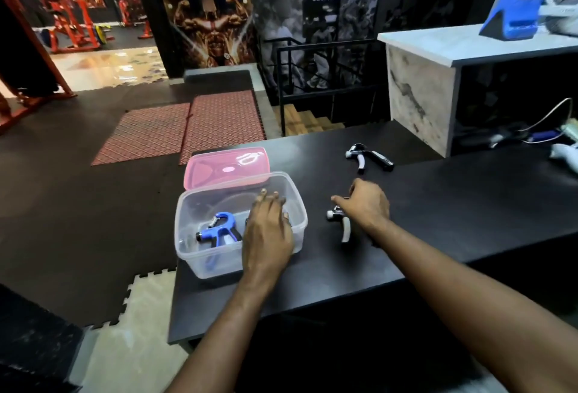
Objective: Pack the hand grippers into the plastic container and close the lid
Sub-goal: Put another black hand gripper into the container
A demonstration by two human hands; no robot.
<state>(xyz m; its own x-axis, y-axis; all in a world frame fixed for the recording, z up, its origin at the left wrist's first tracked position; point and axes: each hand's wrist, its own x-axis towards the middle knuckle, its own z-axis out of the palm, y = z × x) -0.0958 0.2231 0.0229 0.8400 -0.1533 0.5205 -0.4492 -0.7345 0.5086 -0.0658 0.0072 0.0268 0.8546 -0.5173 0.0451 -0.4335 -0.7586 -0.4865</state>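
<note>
A clear plastic container (194, 255) stands on the black counter (453, 205) near its left end. Inside it lies a blue hand gripper (217, 230). The pink lid (226, 167) lies flat just behind the container. My left hand (269, 233) is over the container's right side, fingers spread, palm down; whether it holds something underneath is hidden. My right hand (366, 205) rests on a black and grey hand gripper (341, 223) lying on the counter right of the container. Another black and grey hand gripper (369, 158) lies farther back.
A white marble-look block (438, 57) rises at the counter's right rear, with a blue device (516, 14) on top. Cables and small white items (560, 145) lie at the far right. A stairwell with a black railing (300, 79) opens behind the counter.
</note>
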